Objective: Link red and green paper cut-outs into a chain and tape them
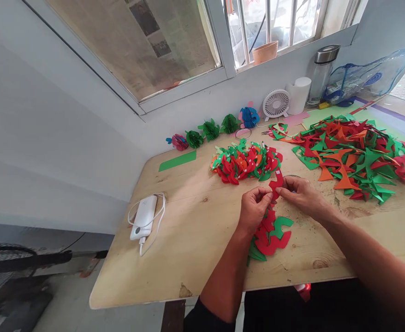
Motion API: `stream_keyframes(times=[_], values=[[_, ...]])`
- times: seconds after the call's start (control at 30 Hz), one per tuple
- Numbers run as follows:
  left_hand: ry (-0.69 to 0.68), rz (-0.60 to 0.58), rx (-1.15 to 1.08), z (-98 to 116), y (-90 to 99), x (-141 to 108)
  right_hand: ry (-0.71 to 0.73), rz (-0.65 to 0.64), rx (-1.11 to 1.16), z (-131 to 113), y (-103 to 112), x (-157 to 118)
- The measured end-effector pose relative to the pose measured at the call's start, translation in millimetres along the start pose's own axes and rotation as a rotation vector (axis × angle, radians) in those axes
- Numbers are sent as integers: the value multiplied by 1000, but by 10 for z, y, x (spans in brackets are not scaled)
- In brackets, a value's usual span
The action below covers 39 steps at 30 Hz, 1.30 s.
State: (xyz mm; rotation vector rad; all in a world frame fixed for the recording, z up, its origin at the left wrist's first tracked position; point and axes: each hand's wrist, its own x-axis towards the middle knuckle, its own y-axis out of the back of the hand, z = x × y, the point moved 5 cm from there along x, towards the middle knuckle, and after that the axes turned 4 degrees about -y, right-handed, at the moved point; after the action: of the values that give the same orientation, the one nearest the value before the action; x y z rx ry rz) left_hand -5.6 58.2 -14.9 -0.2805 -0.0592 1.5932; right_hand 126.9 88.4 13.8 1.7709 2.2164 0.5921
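Over the worktop (195,230), a red paper cutout (277,179) points lengthwise away from the body between left hand (254,207) and right hand (302,196), each grip pinched closed on its near side.

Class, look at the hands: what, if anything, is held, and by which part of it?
A red paper cutout: the left hand pinches its left edge, and the right hand its right edge, below the white patch.
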Motion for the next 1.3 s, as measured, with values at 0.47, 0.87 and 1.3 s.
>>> stream_keyframes(times=[0.47,0.87,1.3], values=[[-21,126,32,75,56,-2,-35,313,-416,312,295,145],[-2,130,24,45,41,1,67,190,-899,321,89,191],[-9,98,36,71,22,-18,38,196,-888,332,60,206]])
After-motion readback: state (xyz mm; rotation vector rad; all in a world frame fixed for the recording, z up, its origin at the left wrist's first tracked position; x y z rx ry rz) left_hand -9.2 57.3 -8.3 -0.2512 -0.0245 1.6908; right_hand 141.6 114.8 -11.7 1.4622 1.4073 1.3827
